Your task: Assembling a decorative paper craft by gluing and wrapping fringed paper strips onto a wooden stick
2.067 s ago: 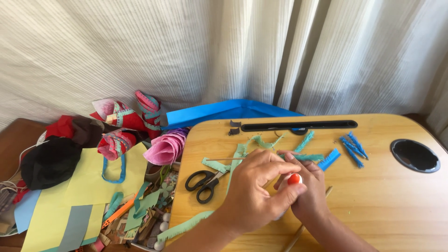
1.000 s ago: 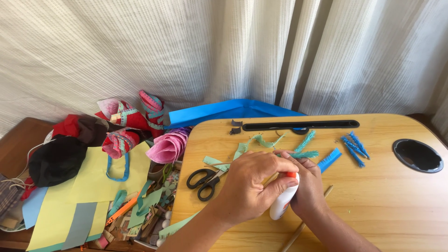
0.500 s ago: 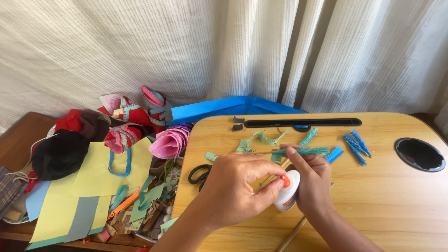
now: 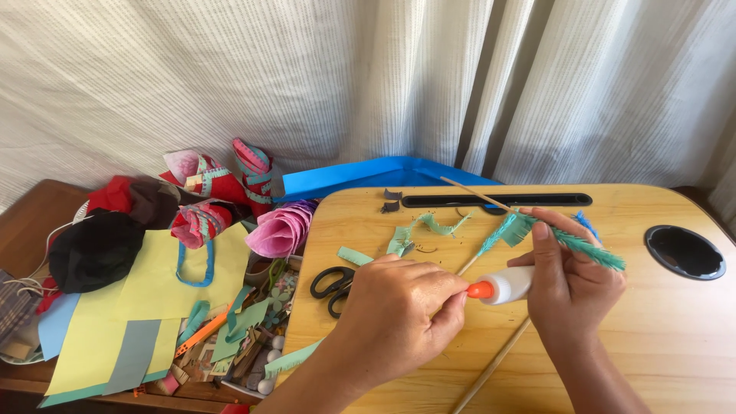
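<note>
A pale ribbed curtain [image 4: 368, 84] is seen filling the background. Below it, a light wooden desk [image 4: 675, 337] with rounded corners is shown, with a dark slot along its far edge and a round black recess [image 4: 685, 252] at the right. To the left, a lower brown table [image 4: 38, 211] is heaped with craft scraps: yellow paper sheets [image 4: 146, 284], a black cloth [image 4: 92, 249], rolled pink and red paper cones [image 4: 280, 230], and a folded blue sheet [image 4: 360, 175] propped behind the desk.

On the desk, black-handled scissors [image 4: 331, 285] are laid beside green fringed paper strips [image 4: 422, 228], apparently kept within easy reach.

The left hand [image 4: 399, 314] is held palm down, its fingertips pinched on the orange cap [image 4: 480, 290] of a small white glue bottle [image 4: 512, 284], seemingly so the cap can be worked. The bottle is held sideways just above the desk, between the two hands. The right hand [image 4: 571, 287] is curled around the bottle's body, and a thin wooden stick [image 4: 479, 253] wrapped in teal fringed paper [image 4: 567, 239] is also clamped under its thumb, probably so the wrapping is kept from unwinding. The stick is angled across the desk, its bare end pointing toward the viewer.
</note>
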